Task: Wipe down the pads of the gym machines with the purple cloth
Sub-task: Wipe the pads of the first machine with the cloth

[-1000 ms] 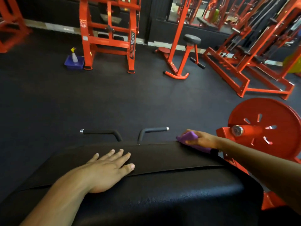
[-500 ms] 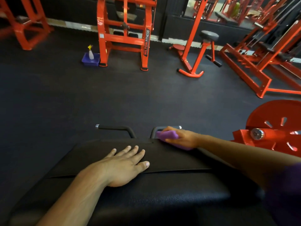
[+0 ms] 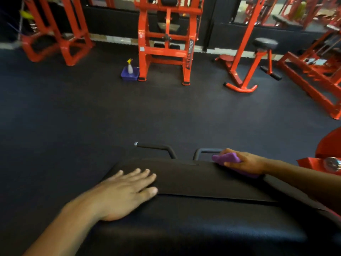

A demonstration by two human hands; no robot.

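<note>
The right hand [image 3: 247,164] is curled round the purple cloth [image 3: 227,159], which is pressed onto the far right edge of the black pad [image 3: 203,178], just beside the right one of two dark handles [image 3: 204,152] that stand out beyond the pad's far side. The left hand [image 3: 123,193] is laid flat on the pad with its fingers spread, nothing being held, and appears to be used as a brace.

The wiping of this pad is judged to be under way and not finished: only the far edge is being worked now, and no wet or cleaned streak can be made out on the dark cover, so how much has been covered cannot be told. The near, grained part of the pad [image 3: 184,228] and the pads of the other machines are presumably left to be done.

The surface is a wide black upholstered pad with a seam across it. Around it, a dark rubber floor [image 3: 92,111] is seen, with orange machine frames [image 3: 166,45] along a mirrored wall, a round-seated stool unit [image 3: 265,43], an orange weight plate [image 3: 330,145] at the right, and a spray bottle [image 3: 130,66] standing in a blue tub [image 3: 129,75].
</note>
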